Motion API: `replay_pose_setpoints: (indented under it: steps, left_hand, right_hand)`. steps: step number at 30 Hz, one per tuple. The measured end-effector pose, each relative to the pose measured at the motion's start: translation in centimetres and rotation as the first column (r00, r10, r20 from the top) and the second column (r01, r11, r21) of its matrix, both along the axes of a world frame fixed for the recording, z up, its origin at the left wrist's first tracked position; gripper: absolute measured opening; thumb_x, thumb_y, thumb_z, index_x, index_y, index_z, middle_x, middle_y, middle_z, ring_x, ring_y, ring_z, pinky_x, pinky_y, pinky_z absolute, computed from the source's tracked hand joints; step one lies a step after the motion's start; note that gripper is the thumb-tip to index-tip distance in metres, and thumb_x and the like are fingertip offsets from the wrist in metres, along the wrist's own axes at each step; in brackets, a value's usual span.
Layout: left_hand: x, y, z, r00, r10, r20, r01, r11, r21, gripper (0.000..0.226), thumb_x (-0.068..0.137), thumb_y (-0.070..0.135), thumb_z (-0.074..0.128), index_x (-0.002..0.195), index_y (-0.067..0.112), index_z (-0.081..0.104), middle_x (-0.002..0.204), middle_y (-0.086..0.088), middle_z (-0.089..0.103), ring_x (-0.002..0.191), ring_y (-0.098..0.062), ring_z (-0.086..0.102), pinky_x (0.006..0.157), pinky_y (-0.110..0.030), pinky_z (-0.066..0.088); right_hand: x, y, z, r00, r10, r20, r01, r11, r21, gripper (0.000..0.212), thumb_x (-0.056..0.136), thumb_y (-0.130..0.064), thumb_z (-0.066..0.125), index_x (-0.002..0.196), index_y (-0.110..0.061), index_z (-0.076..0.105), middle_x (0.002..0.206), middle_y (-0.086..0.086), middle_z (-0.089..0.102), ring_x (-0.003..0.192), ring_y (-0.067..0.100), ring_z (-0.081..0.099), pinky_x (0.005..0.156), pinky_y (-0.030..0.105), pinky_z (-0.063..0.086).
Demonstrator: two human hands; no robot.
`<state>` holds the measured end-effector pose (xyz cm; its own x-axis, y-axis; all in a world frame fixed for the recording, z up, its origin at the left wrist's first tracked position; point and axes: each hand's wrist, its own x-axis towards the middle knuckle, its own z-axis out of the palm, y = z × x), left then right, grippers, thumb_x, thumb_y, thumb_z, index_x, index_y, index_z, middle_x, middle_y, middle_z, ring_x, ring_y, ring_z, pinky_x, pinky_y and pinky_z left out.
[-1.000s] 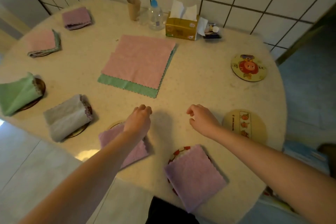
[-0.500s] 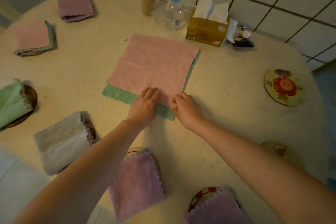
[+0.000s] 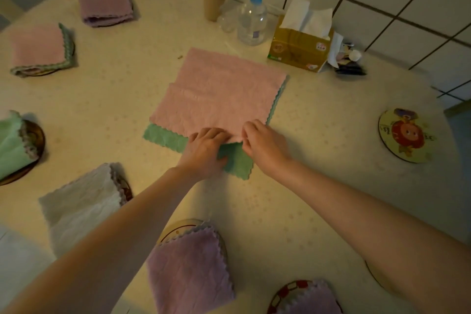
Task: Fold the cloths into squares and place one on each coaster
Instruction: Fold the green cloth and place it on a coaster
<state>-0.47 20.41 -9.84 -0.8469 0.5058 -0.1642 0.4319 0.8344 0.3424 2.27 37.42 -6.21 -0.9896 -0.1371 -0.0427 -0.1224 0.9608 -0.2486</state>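
head view: a pink cloth (image 3: 219, 94) lies flat at frame center on a green cloth (image 3: 163, 136), both on the counter (image 3: 318, 160). the left hand (image 3: 204, 153) and right hand (image 3: 265, 144) meet at the pink cloth's near edge, fingers (image 3: 214, 132) curled and pinching that edge; the green cloth's near corner shows between the hands. folded cloths sit on coasters along the left and bottom of the frame. a bare coaster (image 3: 405, 135) lies at right.
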Motion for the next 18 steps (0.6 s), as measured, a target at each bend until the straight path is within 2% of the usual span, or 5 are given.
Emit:
replay_pose_setpoints:
  steps: [4,7,10,15,18]
  left_hand:
    - [-3.4,-1.3,1.2,0.982,0.185,-0.041,-0.185,0.983,0.020,0.047,0.085,0.018,0.059,0.132,0.023,0.053,0.136,-0.002,0.052,0.125,-0.028,0.042,0.102,-0.043,0.036]
    - [-5.8,-2.9,2.9,0.924,0.376,-0.068,-0.369,0.925,0.091,0.047,0.084,0.004,0.049,0.128,0.018,0.060,0.135,-0.007,0.055,0.124,-0.031,0.046,0.105,-0.044,0.039]
    - [-7.4,-3.1,5.8,0.866,0.491,-0.098,-0.466,0.861,0.202,0.046,0.087,0.002,0.044,0.129,0.014,0.059,0.135,-0.011,0.056,0.122,-0.034,0.051,0.103,-0.043,0.042]
    - [-7.8,0.1,11.4,0.870,0.485,-0.086,-0.400,0.798,0.451,0.038,0.092,0.007,0.045,0.126,0.013,0.061,0.130,-0.012,0.059,0.120,-0.030,0.053,0.100,-0.034,0.041]
    - [-5.9,3.1,13.8,0.862,0.489,-0.135,-0.344,0.759,0.553,0.040,0.088,0.002,0.046,0.124,0.010,0.062,0.128,-0.011,0.061,0.119,-0.024,0.053,0.096,-0.017,0.034]
  right_hand:
    - [-2.3,0.2,4.1,0.991,-0.100,-0.089,0.086,0.985,-0.152,0.011,0.095,-0.024,0.046,0.096,-0.014,0.047,0.094,0.005,0.057,0.070,0.029,0.057,0.058,0.041,0.047]
    - [-3.9,1.3,7.2,0.977,-0.203,-0.069,0.156,0.895,-0.418,0.008,0.095,-0.018,0.048,0.096,-0.010,0.047,0.086,0.007,0.061,0.074,0.023,0.060,0.062,0.043,0.050]
    - [-4.7,3.1,9.7,0.968,-0.238,-0.079,0.152,0.810,-0.566,0.007,0.094,-0.014,0.051,0.098,-0.008,0.050,0.095,0.008,0.063,0.082,0.017,0.061,0.070,0.034,0.053]
    - [-4.5,7.3,13.0,0.918,-0.288,-0.274,0.070,0.795,-0.603,0.006,0.093,-0.014,0.052,0.099,-0.011,0.053,0.099,-0.001,0.062,0.085,0.004,0.056,0.076,0.018,0.049]
    - [-2.5,10.4,14.9,0.858,-0.327,-0.397,0.003,0.775,-0.631,0.009,0.092,-0.013,0.054,0.099,-0.007,0.055,0.094,-0.004,0.060,0.085,0.005,0.057,0.076,0.017,0.049]
